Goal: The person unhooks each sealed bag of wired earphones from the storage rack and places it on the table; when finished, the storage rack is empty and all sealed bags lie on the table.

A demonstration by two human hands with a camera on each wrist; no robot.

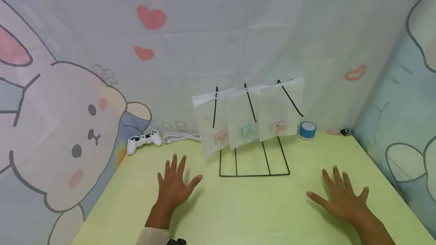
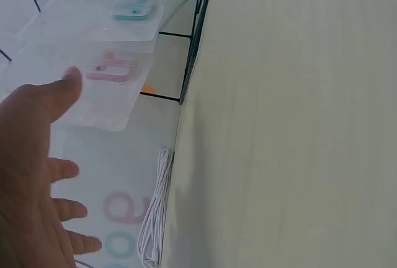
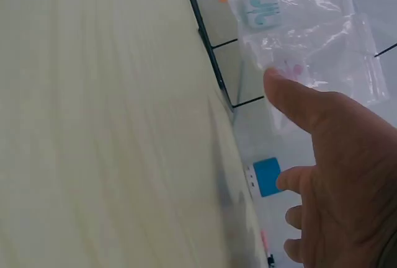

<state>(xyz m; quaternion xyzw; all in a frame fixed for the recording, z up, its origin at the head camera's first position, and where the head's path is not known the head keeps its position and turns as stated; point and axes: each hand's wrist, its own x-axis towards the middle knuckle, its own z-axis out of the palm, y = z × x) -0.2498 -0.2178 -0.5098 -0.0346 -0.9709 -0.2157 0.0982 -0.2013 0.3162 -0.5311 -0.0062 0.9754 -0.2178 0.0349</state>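
Observation:
My left hand (image 1: 173, 188) is held over the left part of the table with its fingers spread and nothing in it. On the right, my right hand (image 1: 342, 199) is likewise spread and holds nothing. Between and beyond them stands a black wire rack (image 1: 254, 175) with three hooks. Frosted zip bags hang on these: a left bag (image 1: 209, 118) with a pink item in it, a middle bag (image 1: 240, 110) with a teal one, and a right bag (image 1: 272, 103) with a pinkish-red one. The items look like earphones in small cases.
At the back left lie a white game controller (image 1: 144, 140) and a bundled white cable (image 1: 178, 137). Right of the rack stands a small blue cylinder (image 1: 307, 130) with a pale top. Beside it lies a small pink and black item (image 1: 340, 132). A printed cloth backdrop (image 1: 238, 41) rises behind the table.

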